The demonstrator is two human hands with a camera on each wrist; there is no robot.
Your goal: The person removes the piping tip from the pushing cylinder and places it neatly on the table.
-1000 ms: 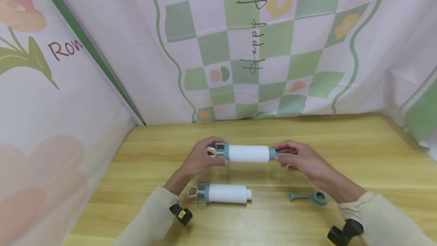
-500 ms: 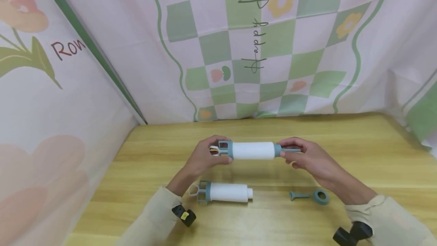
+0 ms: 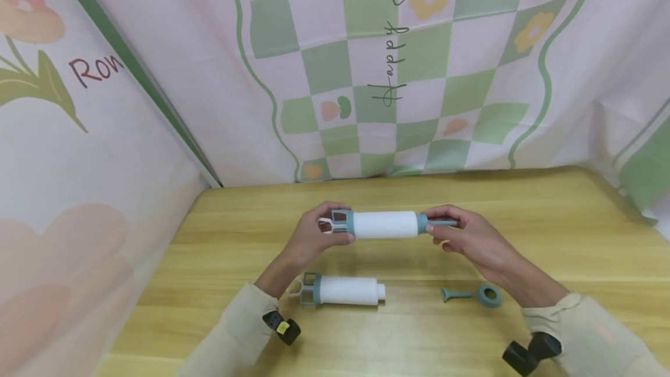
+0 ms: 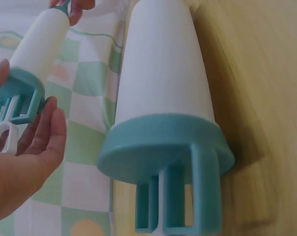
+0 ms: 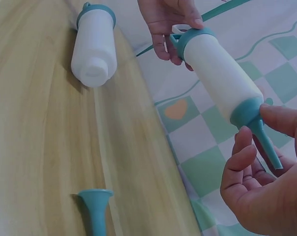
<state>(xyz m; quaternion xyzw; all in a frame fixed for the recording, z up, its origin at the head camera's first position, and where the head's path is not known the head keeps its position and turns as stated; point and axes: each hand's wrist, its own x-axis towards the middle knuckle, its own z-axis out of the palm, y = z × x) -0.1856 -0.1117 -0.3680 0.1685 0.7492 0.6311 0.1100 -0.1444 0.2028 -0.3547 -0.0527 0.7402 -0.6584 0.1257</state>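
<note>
Both hands hold a piping syringe level above the table, its white barrel between teal ends. My left hand grips the teal handle end, thumb and fingers on opposite sides, with the white pull loop near the palm. At the other end, my right hand pinches the teal collar of the thin nozzle, which points back toward the palm. A second piping syringe lies nearer on the table, its white spout bare.
On the wooden table, a loose flared teal nozzle and a teal ring lie in front of the right forearm. Behind the table hangs a checkered cloth, and another printed cloth hangs along the left.
The syringe stays held in both hands with only slight shifts. The right fingers have moved a little around the collar, and more of the thin nozzle shows than a second ago.
</note>
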